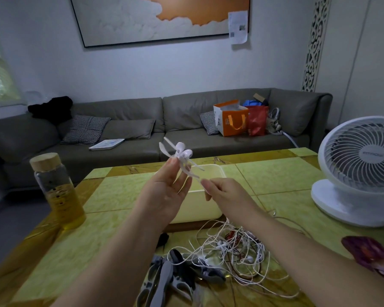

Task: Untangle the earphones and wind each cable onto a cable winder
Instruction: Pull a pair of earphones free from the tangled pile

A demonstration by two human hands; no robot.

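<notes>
My left hand (167, 191) is raised above the table, palm toward me, and pinches a pair of white earbuds (183, 151) at its fingertips. Their blurred white cable (192, 171) runs down to my right hand (222, 188), which pinches it between thumb and fingers. A tangle of white and red earphone cables (235, 251) lies on the table below my right forearm. Several grey and black cable winders (175, 275) lie at the front, left of the tangle.
A cream tray (208, 173) sits on the yellow-green table (120, 196) behind my hands. A bottle of yellow liquid with a cork lid (58, 191) stands at the left. A white fan (359, 169) stands at the right. A purple object (372, 255) lies near the right edge.
</notes>
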